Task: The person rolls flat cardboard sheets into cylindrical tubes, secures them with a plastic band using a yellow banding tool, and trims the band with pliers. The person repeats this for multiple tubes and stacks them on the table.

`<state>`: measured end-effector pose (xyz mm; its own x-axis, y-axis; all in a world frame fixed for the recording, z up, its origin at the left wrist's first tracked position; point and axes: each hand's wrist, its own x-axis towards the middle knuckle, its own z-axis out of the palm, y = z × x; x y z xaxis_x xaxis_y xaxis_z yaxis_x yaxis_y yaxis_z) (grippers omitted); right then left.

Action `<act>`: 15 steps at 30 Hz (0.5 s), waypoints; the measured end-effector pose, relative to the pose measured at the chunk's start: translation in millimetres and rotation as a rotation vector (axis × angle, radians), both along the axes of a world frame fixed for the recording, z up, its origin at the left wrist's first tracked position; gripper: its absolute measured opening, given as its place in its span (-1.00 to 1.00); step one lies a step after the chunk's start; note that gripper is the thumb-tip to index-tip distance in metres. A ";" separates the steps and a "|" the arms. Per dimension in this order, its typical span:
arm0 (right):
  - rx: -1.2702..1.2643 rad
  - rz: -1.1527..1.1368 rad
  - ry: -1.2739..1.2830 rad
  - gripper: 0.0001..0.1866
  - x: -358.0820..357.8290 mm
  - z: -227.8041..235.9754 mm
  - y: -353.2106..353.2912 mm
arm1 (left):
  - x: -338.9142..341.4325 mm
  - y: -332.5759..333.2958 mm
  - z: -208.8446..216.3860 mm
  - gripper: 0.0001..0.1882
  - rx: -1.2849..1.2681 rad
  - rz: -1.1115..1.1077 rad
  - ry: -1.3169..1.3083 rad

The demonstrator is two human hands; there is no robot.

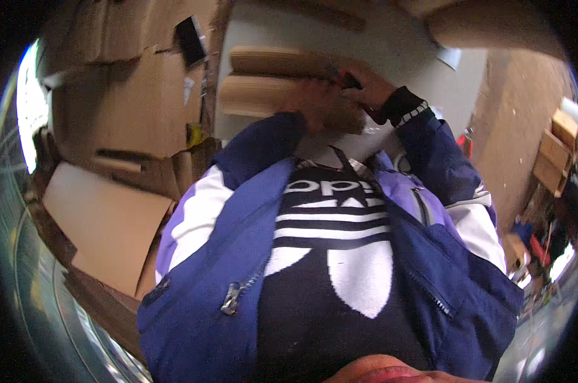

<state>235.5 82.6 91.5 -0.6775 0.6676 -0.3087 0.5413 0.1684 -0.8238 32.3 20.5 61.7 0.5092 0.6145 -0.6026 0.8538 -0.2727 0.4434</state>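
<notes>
Two long brown cardboard stacks, a far one [273,62] and a near one [254,96], lie side by side on a grey work surface [397,35]. My left hand [311,99] is closed over the right end of the near stack, its fingers at the far edge. My right hand [373,88] is beside it, closed around a small black-and-red hand tool [348,80]. The tool's working end is blurred, so its kind is unclear. Below my hands, a brown piece [345,120] shows in part near the table's front edge.
Large cardboard sheets [120,102] cover the left side, with a flat dark object [191,40] on them. A yellow-and-black item [194,134] lies by the surface's left edge. White paper [450,57] lies at the far right. Open cardboard boxes [552,153] stand farther right.
</notes>
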 end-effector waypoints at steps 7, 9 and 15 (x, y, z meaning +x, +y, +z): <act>0.190 0.350 -0.103 -0.47 -146.2 -56.9 40.5 | -6.0 -35.2 -20.3 -0.49 0.283 0.297 -0.291; 0.294 0.380 -0.181 -0.47 -165.7 -67.6 44.0 | -8.2 -45.9 -17.6 -0.59 0.245 0.288 -0.299; 0.186 0.381 -0.498 -0.52 -204.2 -67.8 31.9 | -18.0 -56.8 -16.0 -0.58 0.296 -0.026 -0.101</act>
